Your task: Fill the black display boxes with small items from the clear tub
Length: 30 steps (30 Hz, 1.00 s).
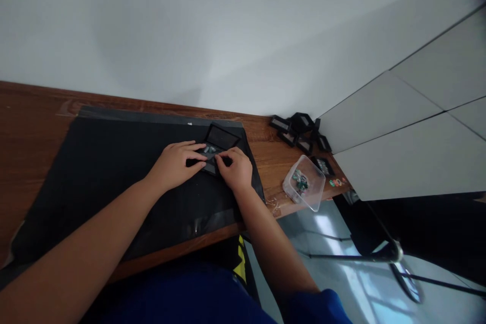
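Note:
A small black case [223, 136] stands open on the black mat [114, 162], its lid raised toward the wall. Small greenish-grey pieces [209, 150] lie inside it. My left hand [176, 163] rests at the case's left side, fingers apart, the fingertips touching its edge. At the case's right side is my right hand [235, 166], thumb and index finger pinched together over the interior. Whatever may be between those fingertips is too small to make out.
A clear plastic tub [304, 182] holding green pieces stands on the wooden table [266, 154] at the right. Behind it several black cases [299, 124] are piled near the wall. Small coloured rings [337, 182] lie by the table's right edge.

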### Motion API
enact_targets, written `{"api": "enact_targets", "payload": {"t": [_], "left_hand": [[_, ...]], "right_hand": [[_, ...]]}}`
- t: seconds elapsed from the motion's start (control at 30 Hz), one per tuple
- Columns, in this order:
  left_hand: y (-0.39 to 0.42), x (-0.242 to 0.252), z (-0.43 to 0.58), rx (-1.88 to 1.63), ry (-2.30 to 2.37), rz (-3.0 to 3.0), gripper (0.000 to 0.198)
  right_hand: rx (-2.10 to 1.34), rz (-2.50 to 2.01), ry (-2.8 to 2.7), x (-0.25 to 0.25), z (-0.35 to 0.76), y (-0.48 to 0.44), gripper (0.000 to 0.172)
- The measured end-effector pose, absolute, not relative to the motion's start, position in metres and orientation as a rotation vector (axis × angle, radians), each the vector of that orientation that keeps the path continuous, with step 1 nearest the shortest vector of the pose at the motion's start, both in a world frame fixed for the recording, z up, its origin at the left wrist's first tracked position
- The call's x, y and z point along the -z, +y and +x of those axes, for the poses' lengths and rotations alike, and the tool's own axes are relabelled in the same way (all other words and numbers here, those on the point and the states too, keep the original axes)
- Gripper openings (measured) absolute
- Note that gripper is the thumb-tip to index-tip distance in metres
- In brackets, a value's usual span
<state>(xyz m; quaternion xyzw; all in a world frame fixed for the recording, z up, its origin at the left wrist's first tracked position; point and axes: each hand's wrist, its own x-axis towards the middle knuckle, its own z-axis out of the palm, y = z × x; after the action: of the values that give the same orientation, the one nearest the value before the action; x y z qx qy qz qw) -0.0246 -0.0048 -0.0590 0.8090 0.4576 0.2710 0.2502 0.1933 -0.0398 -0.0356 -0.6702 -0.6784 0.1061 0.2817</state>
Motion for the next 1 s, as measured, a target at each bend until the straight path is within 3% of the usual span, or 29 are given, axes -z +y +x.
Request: {"api": "enact_targets", "payload": {"t": [0.23, 0.43, 0.6, 0.83, 1.0], "left_hand": [[-0.0036, 0.0611, -0.0239, -0.806, 1.236, 2.182, 0.03], [-0.0045, 0.0626, -0.0242, -0.804, 1.241, 2.202, 0.042], [-0.006, 0.0625, -0.0239, -0.776, 1.254, 2.221, 0.046], [-0.0067, 0.061, -0.0239, -0.759, 1.269, 2.206, 0.045], [-0.0079, 0.0582, -0.0229, -0.774, 1.274, 2.17, 0.049]], "right_hand": [[-0.273, -1.81, -1.861, 0.0342, 0.1901, -0.0384, 0.015], [-0.282, -1.809, -2.032, 0.0302, 0.1883, -0.0402, 0.041], [-0.271, -1.833, -2.043, 0.031, 0.1875, -0.0407, 0.037], [-0.266, -1.777, -1.989, 0.0335, 0.1883, -0.0401, 0.017], [-0.289, -1.78, -1.96, 0.0331, 0.1887, -0.0383, 0.016]]}}
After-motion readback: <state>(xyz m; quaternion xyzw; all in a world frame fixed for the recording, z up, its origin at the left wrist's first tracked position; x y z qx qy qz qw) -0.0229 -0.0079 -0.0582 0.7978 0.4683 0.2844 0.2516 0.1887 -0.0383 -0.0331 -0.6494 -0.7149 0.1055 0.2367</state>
